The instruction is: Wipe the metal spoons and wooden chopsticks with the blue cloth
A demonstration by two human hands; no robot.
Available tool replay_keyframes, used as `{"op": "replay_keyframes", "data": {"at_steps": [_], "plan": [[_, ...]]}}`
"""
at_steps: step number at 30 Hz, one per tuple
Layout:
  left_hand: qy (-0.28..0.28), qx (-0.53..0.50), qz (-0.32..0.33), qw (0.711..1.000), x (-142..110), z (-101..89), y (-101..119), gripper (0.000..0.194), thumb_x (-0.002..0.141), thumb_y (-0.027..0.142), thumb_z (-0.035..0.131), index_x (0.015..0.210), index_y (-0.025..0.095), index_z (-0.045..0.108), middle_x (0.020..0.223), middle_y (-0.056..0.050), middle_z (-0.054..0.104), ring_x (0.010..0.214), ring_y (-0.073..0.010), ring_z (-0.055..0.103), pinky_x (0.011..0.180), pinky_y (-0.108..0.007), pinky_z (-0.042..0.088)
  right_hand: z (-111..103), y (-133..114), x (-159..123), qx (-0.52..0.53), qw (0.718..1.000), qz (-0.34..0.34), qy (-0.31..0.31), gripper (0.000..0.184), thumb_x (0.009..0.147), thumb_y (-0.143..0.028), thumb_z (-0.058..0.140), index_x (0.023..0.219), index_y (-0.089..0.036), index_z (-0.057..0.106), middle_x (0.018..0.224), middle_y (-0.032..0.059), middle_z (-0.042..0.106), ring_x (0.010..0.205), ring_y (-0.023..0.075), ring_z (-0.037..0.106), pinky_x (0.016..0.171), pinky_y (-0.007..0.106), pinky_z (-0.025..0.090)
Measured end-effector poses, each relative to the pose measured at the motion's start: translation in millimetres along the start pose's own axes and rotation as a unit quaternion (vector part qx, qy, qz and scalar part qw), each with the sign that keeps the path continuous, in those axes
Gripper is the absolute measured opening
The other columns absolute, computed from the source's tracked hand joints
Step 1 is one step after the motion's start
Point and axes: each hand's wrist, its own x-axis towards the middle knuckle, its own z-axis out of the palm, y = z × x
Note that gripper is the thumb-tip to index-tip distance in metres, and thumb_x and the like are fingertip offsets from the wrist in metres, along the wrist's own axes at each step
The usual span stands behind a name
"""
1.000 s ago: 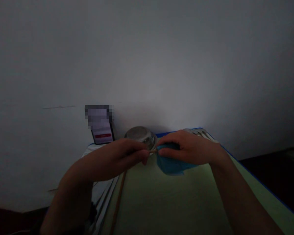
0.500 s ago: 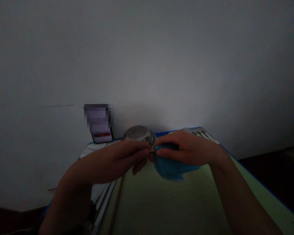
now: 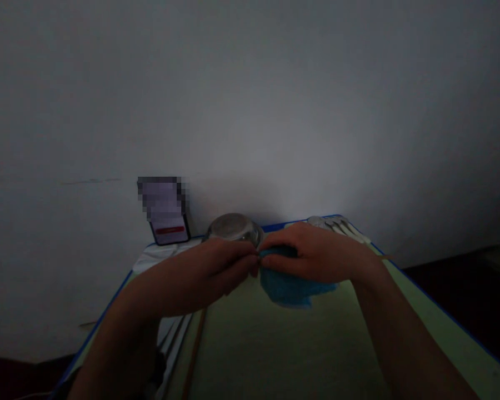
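Observation:
In the head view my right hand (image 3: 304, 253) is closed on a crumpled blue cloth (image 3: 289, 289), whose lower edge hangs below the fingers. My left hand (image 3: 220, 272) is closed too, thumb and fingers pinched at the cloth's left end, touching the right fingertips. Between them runs a thin wooden stick, mostly hidden by the hands and cloth. A pale tan tip (image 3: 385, 256) pokes out past my right wrist and looks like the stick's end. Both hands hover above the pale green table (image 3: 283, 350).
An upturned metal bowl (image 3: 233, 225) sits behind my hands by the wall. A phone (image 3: 166, 216) leans on the wall at left. Several utensils (image 3: 341, 228) lie at the back right. Along the left are white strips (image 3: 177, 333) and a brown rod (image 3: 195, 350).
The bit of stick showing between my hands has shrunk until the fingertips meet. A tan tip now shows beyond my right wrist. The cloth has shifted slightly left.

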Motion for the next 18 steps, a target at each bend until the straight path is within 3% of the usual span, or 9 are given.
{"op": "replay_keyframes", "data": {"at_steps": [10, 18], "plan": [[-0.008, -0.061, -0.01, 0.998, -4.9, -1.5, -4.7, 0.029, 0.093, 0.039, 0.035, 0.084, 0.021, 0.056, 0.067, 0.005, 0.056, 0.06, -0.0093, 0.056, 0.055, -0.019, 0.042, -0.7, -2.5, 1.6, 0.027, 0.999, -0.016, -0.002, 0.025, 0.086, -0.03, 0.046, 0.098, -0.017, 0.064, 0.082, 0.0013, 0.065, 0.066, 0.0091, 0.055, 0.06, 0.02, 0.037], [0.001, -0.051, -0.017, 0.999, -5.8, -2.5, -5.1, 0.028, 0.092, 0.04, 0.036, 0.084, 0.021, 0.056, 0.067, 0.005, 0.055, 0.06, -0.0096, 0.054, 0.055, -0.019, 0.041, -1.1, -0.2, 1.4, 0.05, 0.999, -0.007, -0.008, 0.027, 0.086, -0.03, 0.045, 0.099, -0.016, 0.063, 0.083, 0.0011, 0.064, 0.067, 0.0096, 0.054, 0.059, 0.021, 0.038]]}}
